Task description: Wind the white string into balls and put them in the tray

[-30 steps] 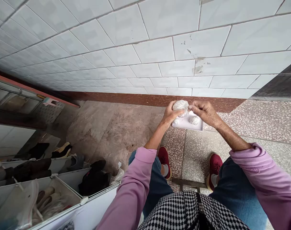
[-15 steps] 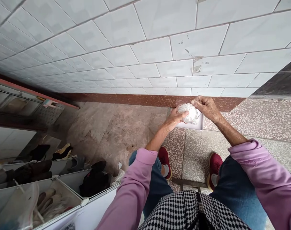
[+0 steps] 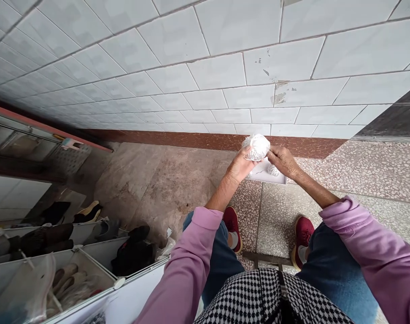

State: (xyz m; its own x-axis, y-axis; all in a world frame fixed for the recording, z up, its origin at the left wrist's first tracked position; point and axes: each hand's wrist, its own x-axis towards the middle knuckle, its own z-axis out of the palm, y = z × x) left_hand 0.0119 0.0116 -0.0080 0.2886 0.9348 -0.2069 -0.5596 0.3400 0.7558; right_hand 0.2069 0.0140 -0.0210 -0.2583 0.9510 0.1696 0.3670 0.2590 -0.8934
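Note:
My left hand [image 3: 240, 164] is wrapped around the lower left side of a round white ball [image 3: 257, 146], whose ridged surface looks like wound string. At the ball's right edge, my right hand [image 3: 285, 162] is closed in a pinch; what lies between its fingertips is too small to make out. Below both hands a shallow white tray [image 3: 268, 179] rests on the floor against the wall. Inside it, partly covered by my right hand, sits a smaller white bundle [image 3: 273, 170] with a stringy surface.
A white tiled wall [image 3: 218, 72] with a brown base strip [image 3: 177, 140] rises in front. At lower left stands a divided white rack [image 3: 113, 288] with shoes and plastic bags. My red shoes [image 3: 232, 227] flank a dark low bar [image 3: 267, 258] on the speckled floor.
The white ball has risen and shifted slightly left in my left hand, turning as it went. My right hand has come down and in beside it. More of the tray and its smaller bundle shows.

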